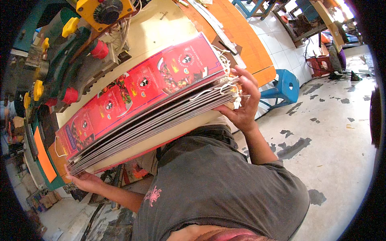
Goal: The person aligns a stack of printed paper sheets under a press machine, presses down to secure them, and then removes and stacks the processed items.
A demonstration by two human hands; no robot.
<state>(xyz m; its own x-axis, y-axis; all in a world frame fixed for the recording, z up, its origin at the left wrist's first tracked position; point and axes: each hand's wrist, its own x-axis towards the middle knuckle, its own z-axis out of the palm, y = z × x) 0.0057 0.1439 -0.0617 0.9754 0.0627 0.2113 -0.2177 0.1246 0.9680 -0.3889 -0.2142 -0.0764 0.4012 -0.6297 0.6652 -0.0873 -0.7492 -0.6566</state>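
Between our left hand (pixel 84 180) and right hand (pixel 246 103), two in all, we count one red-topped stack (pixel 146 84). Beyond the left hand we see four yellow knobs (pixel 70 27) and one orange strip (pixel 44 154); near the right hand, one blue stool (pixel 284 85).

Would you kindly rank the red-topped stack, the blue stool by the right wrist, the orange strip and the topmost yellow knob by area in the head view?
Largest to smallest, by visible area:
1. Red-topped stack
2. Blue stool, partly hidden
3. Orange strip, long but narrow
4. Yellow knob
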